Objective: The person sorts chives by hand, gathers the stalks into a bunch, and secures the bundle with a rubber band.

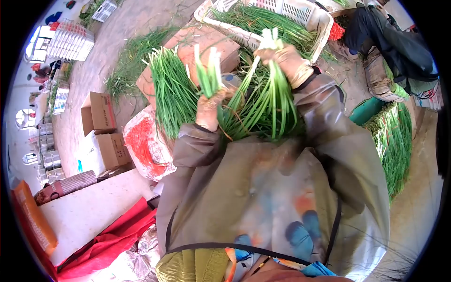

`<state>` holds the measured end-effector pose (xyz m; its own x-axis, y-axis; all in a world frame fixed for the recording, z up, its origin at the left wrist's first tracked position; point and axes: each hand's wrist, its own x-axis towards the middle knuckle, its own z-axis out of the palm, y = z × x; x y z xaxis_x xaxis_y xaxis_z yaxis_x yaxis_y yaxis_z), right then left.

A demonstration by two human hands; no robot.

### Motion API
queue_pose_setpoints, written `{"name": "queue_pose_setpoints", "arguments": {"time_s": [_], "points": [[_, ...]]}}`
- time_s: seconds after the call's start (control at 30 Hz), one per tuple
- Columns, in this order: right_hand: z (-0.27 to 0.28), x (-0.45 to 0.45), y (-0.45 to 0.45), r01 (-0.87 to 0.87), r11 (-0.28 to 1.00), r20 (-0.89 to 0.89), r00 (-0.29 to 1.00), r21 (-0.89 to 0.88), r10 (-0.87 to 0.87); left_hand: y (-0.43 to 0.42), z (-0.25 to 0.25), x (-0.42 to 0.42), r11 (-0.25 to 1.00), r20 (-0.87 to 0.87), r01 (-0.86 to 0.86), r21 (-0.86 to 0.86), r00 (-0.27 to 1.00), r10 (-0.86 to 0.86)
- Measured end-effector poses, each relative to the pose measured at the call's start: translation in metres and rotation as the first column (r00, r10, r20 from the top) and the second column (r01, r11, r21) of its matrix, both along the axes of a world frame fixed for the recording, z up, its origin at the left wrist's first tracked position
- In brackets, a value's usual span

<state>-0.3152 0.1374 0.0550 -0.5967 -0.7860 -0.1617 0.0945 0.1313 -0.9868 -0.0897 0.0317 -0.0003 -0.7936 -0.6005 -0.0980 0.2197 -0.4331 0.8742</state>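
Note:
My left hand [209, 112], in what looks like a thin glove, is closed around a small bunch of garlic chives [208, 73], pale stem ends up. To its right and farther away, my right hand [290, 63] grips a longer bunch of chives [278, 101]; the white ends stick out above the fist and the green leaves hang toward my apron [263, 197]. Loose chives and leaf scraps lie between and below the hands. Left of my left hand, a thick pile of chives [171, 91] rests on a brownish board [213, 40].
A white plastic crate [323, 40] with more chives stands beyond my right hand. An open bag of red ties [148, 145] and cardboard boxes [101, 113] are on the left. Bundled chives [392, 145] lie at right, near another person's dark-clothed legs [387, 42].

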Motion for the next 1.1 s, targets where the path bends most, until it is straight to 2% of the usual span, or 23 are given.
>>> {"name": "queue_pose_setpoints", "arguments": {"time_s": [0.07,0.1,0.13,0.17,0.27,0.33,0.47,0.53,0.6,0.67,0.7,0.8,0.87,0.93,1.0,1.03,1.1], "points": [[0.017,-0.012,0.013,0.041,0.991,0.079,0.996,-0.124,-0.031,-0.011,-0.001,0.009,0.979,0.091,-0.149,0.137,0.986,0.137],[0.012,-0.019,0.014,0.077,0.983,0.058,0.996,-0.167,-0.069,-0.020,-0.005,0.015,0.964,0.185,-0.227,0.141,0.962,0.200],[0.015,-0.024,0.017,0.078,0.994,0.057,0.996,-0.081,-0.074,-0.026,-0.006,0.020,0.943,0.280,-0.303,0.137,0.925,0.257],[0.016,-0.025,0.019,0.042,0.994,0.054,0.998,-0.106,-0.036,-0.029,-0.008,0.023,0.926,0.275,-0.335,0.171,0.919,0.282],[0.016,-0.014,0.018,-0.079,0.975,0.067,0.993,-0.206,0.095,-0.027,-0.008,0.021,0.959,0.298,-0.273,0.074,0.924,0.239],[0.014,-0.002,0.009,-0.158,0.984,0.012,0.987,-0.088,0.159,-0.018,-0.003,0.012,0.988,0.228,-0.150,0.029,0.964,0.139],[0.019,0.020,-0.002,-0.311,0.949,0.036,0.949,-0.051,0.313,0.001,0.021,-0.016,0.989,0.027,0.120,0.091,0.992,-0.123],[0.013,0.024,-0.007,-0.294,0.951,0.051,0.953,-0.094,0.300,0.003,0.022,-0.028,0.989,0.083,0.145,0.015,0.986,-0.146],[0.013,0.024,-0.006,-0.292,0.955,0.027,0.955,-0.061,0.294,0.004,0.022,-0.033,0.991,0.074,0.129,-0.036,0.989,-0.126],[0.010,0.019,-0.003,-0.331,0.942,-0.056,0.941,0.058,0.334,0.001,0.016,-0.034,0.988,0.124,0.131,-0.076,0.985,-0.121],[0.007,0.017,-0.002,-0.327,0.943,-0.054,0.942,0.060,0.331,0.005,0.013,-0.034,0.997,0.098,0.067,-0.026,0.993,-0.064],[-0.008,0.015,-0.001,-0.337,0.934,-0.089,0.933,0.122,0.348,0.006,0.017,-0.033,0.994,0.131,0.112,0.005,0.985,-0.112],[-0.014,0.015,-0.004,-0.352,0.923,-0.071,0.928,0.155,0.366,0.007,0.019,-0.033,0.992,0.076,0.126,0.029,0.989,-0.127],[-0.012,0.018,-0.003,-0.396,0.903,-0.056,0.911,0.163,0.410,0.008,0.027,-0.031,0.988,0.045,0.078,0.130,0.995,-0.084],[-0.007,0.029,0.000,-0.438,0.893,0.007,0.898,0.099,0.440,0.008,0.029,-0.032,0.990,0.001,0.078,0.114,0.997,-0.079],[-0.012,0.034,-0.004,-0.420,0.906,-0.085,0.902,0.053,0.423,0.006,0.024,-0.032,0.992,-0.014,0.085,0.094,0.996,-0.084],[-0.015,0.031,-0.003,-0.393,0.912,-0.088,0.911,0.117,0.404,0.003,0.018,-0.030,0.993,-0.027,0.094,0.075,0.995,-0.092]]}}
